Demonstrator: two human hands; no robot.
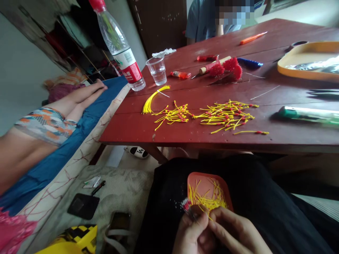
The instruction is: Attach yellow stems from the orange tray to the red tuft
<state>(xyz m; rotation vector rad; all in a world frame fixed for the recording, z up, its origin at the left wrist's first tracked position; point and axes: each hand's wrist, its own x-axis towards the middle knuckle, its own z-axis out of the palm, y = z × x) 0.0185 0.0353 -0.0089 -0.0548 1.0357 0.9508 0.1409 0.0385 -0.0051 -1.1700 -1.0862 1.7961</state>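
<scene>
Low at the bottom centre of the frame, both hands sit close together over the lap, knuckles up and fingers curled inward. The left hand [191, 233] pinches a small red-tipped tuft [186, 204] between thumb and forefinger, the tuft poking up and to the left. The right hand [235, 231] presses against it, fingers folded tight toward the same spot; whether it grips a strand of its own I cannot tell.

Just above the knuckles, an orange tray [196, 180] rests on the black-clothed lap, holding a loose heap of yellow strands [208, 199].

Further up, across the middle of the frame, the red table [185, 137] carries scattered yellow red-tipped sticks [225, 114] and a tied yellow bundle [153, 98] to their left. Behind those stand a clear plastic cup [158, 70] and a tilted-looking water bottle [119, 46]. Red pompom flowers [227, 67] lie toward the upper right, near a yellow tray [299, 60] at the edge.
</scene>
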